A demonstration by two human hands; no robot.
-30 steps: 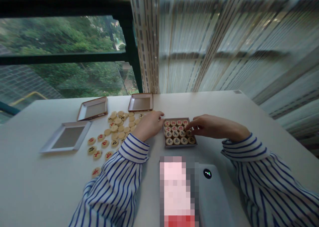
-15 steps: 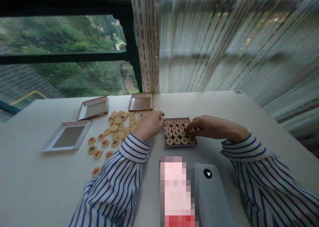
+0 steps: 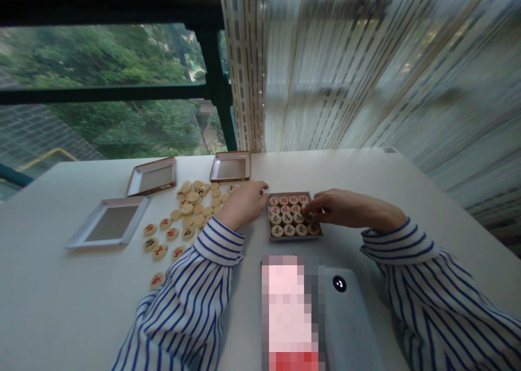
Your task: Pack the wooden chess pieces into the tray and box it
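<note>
A small shallow box holds rows of round wooden xiangqi pieces with red and black characters. At its left rim rests my left hand, fingers partly stretched out by the far corner and nothing visible in them; its thumb is hidden. My right hand reaches in from the right, fingertips closed on a piece in the right-hand column, which they mostly cover. Loose xiangqi pieces lie in a heap left of my left hand, many showing plain backs. Several red and black ones lie face up nearer me.
Two brown-edged trays stand at the table's back, and a white tray lies at left. In front of the box are a blurred-out pink-screened object and a grey device. A window and string curtain rise behind.
Both hands stay almost in place; the right fingertips shift slightly over the piece at the box's right side. The curtain strands have swayed.
</note>
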